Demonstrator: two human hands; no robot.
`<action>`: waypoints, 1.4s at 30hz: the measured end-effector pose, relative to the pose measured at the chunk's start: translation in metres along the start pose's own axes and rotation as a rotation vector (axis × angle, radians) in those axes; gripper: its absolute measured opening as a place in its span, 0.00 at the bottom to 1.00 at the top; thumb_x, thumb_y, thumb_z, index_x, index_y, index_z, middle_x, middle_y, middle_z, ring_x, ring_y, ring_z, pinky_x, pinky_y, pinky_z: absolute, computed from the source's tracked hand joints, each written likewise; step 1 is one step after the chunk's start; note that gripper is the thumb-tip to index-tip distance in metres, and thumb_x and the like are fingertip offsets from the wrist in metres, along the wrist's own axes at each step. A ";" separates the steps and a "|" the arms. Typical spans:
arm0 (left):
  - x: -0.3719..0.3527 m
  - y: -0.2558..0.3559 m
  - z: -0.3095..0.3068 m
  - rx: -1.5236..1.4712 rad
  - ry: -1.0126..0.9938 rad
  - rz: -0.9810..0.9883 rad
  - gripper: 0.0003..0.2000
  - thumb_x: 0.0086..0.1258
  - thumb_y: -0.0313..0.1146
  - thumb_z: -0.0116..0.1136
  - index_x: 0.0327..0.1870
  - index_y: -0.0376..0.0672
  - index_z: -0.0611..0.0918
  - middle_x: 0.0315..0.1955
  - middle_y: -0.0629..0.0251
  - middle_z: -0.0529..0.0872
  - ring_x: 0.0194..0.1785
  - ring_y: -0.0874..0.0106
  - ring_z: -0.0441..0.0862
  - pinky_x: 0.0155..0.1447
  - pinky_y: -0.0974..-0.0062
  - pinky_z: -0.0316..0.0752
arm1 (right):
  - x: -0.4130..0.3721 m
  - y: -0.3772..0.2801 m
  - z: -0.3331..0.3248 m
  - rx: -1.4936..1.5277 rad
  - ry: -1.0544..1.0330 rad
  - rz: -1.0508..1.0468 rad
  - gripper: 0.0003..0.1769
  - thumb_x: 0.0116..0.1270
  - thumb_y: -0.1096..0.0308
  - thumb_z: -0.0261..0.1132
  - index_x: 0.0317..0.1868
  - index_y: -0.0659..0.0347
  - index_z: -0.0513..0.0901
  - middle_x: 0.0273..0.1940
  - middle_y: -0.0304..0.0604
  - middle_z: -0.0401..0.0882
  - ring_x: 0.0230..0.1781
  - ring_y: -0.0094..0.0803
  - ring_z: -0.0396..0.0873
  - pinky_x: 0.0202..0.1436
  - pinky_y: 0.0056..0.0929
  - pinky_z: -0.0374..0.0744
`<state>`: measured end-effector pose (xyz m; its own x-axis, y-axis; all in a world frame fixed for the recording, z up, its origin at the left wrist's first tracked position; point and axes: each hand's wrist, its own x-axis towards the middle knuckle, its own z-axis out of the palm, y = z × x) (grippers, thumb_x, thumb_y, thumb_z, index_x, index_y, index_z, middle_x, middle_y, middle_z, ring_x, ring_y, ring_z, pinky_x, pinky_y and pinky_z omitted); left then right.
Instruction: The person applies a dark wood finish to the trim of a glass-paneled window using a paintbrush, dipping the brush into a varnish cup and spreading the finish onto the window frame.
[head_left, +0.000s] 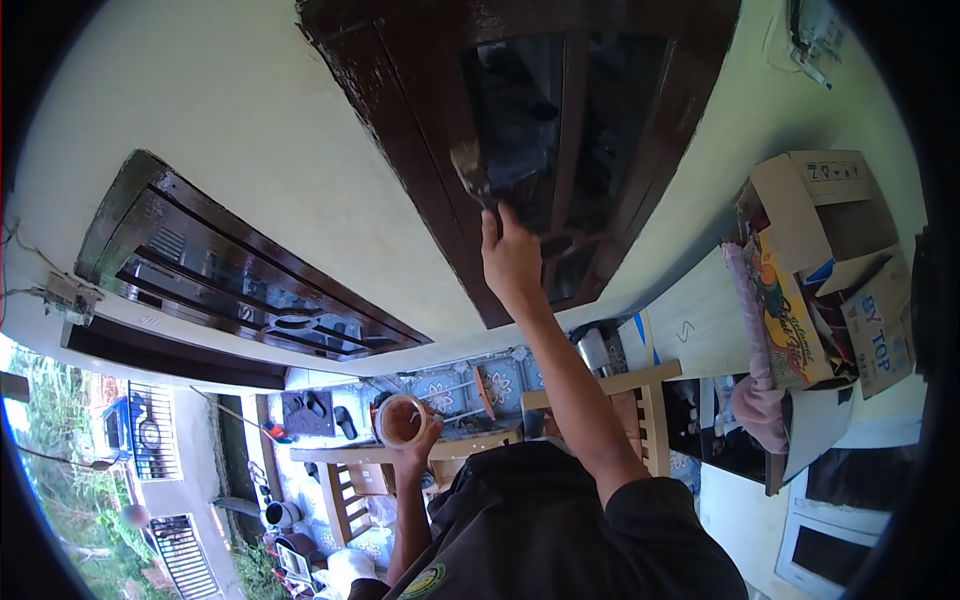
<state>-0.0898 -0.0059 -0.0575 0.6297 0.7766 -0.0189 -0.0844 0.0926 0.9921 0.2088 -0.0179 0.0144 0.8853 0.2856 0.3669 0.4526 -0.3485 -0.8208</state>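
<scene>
My right hand is raised and closed around the handle of a paintbrush. Its bristles point up and overlap the dark brown wooden frame of a window with glass panes. Lower down, my left hand grips a round, open-topped container from its right side. Brownish liquid shows inside, below a pale rim. Both arms reach forward from a dark shirt.
A second brown-framed window is on the pale wall to the left. Cardboard boxes sit on a cabinet at the right. Wooden benches stand below on patterned floor tiles, with sandals nearby. Wires hang from a wall-mounted box.
</scene>
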 end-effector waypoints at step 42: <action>0.106 0.108 0.065 0.510 -0.197 1.009 0.24 0.39 0.28 0.73 0.42 0.42 0.80 0.34 0.62 0.83 0.37 0.62 0.80 0.42 0.68 0.74 | -0.104 -0.095 -0.171 0.296 -0.306 -0.751 0.12 0.50 0.77 0.72 0.34 0.62 0.77 0.43 0.48 0.84 0.44 0.44 0.84 0.40 0.33 0.86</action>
<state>0.0179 0.0454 0.0562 0.5669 0.2387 0.7885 -0.3250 -0.8147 0.4802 0.0917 -0.1673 0.1296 0.2761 0.5902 0.7586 0.8221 0.2639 -0.5045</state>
